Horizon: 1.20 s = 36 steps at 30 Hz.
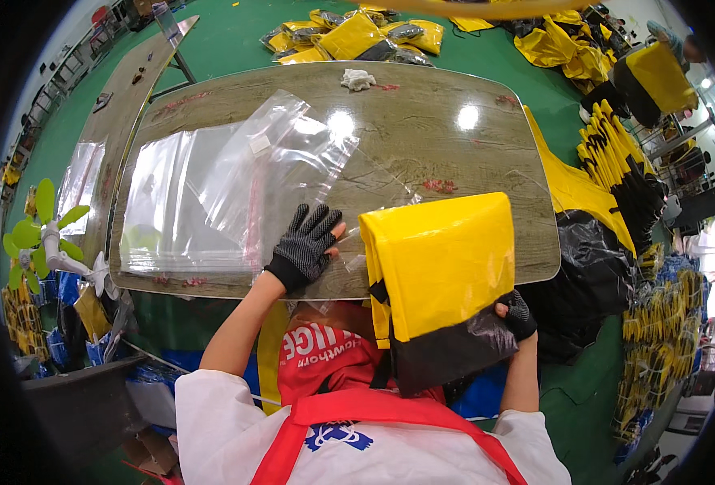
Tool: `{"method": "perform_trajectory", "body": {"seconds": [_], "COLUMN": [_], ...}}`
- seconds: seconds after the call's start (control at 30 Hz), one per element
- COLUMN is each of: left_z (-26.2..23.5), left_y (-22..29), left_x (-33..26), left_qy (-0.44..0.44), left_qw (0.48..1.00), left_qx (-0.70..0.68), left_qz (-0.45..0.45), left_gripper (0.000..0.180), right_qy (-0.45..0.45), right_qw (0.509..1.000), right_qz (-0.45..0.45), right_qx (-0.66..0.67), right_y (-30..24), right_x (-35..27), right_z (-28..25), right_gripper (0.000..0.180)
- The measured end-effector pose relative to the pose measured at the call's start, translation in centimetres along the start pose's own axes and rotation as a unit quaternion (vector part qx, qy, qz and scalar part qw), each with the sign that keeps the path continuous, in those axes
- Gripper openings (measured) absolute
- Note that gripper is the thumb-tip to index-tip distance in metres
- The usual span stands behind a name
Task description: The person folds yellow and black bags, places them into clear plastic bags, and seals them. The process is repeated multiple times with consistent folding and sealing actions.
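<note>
My left hand (307, 246), in a dark dotted glove with some bare fingertips, lies flat with its fingers spread at the table's front edge. It is beside the right side of a pile of clear plastic bags (180, 202). One loose bag (273, 153) lies askew over the pile. My right hand (519, 317), gloved too, grips the lower right edge of a folded yellow and black waterproof sheet (442, 267). The sheet is held up at the table's front edge, its black part hanging toward me. Most of the right fingers are hidden behind it.
A wood-patterned table (422, 113) carries a crumpled white wad (358, 79) at its far side. Packed yellow bundles (353, 36) lie on the green floor beyond. More yellow and black sheets (608, 162) are heaped at right. A green-bladed fan (42, 230) stands at left. Another person (672, 48) is at far right.
</note>
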<state>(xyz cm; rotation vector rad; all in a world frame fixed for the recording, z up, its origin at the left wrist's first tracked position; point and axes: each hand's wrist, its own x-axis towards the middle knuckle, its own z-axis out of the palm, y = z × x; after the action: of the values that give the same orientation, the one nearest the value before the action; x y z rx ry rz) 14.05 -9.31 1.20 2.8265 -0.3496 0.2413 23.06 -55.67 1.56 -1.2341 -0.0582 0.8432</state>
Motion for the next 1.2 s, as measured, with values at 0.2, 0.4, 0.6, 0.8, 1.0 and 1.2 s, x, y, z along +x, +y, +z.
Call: {"method": "perform_trajectory", "body": {"seconds": [0.2,0.4,0.6,0.8,1.0,1.2], "left_z": [-0.1,-5.2,-9.3,-9.8,-9.3,-9.4], "left_y": [-1.0,-0.7,0.1,3.5,4.3,5.3], "left_x": [0.1,-0.8,-3.6,-3.3,-4.2,-5.7], "left_qy": [-0.028,-0.038,-0.068,-0.036,-0.007,0.056], "left_qw": [0.988,0.925,0.96,0.996,0.996,0.994], "left_qx": [-0.139,-0.371,-0.261,-0.084,-0.082,0.002], "left_qz": [-0.064,-0.076,-0.07,0.013,0.016,-0.096], "left_gripper": [0.055,0.055,0.043,0.042,0.04,0.057], "right_qy": [0.026,-0.046,-0.077,-0.239,0.085,-0.166], "right_qw": [0.999,0.994,0.985,0.902,0.863,0.927], "right_qz": [0.009,0.084,0.105,0.064,-0.213,-0.019], "right_qx": [-0.022,-0.059,-0.11,-0.354,-0.451,-0.336], "right_y": [-1.3,4.6,8.3,5.5,-3.3,-4.1], "right_x": [-0.3,1.4,0.7,1.7,13.0,17.2], "right_z": [4.9,12.0,14.6,15.8,14.2,17.7], "right_gripper": [0.048,0.058,0.052,0.062,0.041,0.03]}}
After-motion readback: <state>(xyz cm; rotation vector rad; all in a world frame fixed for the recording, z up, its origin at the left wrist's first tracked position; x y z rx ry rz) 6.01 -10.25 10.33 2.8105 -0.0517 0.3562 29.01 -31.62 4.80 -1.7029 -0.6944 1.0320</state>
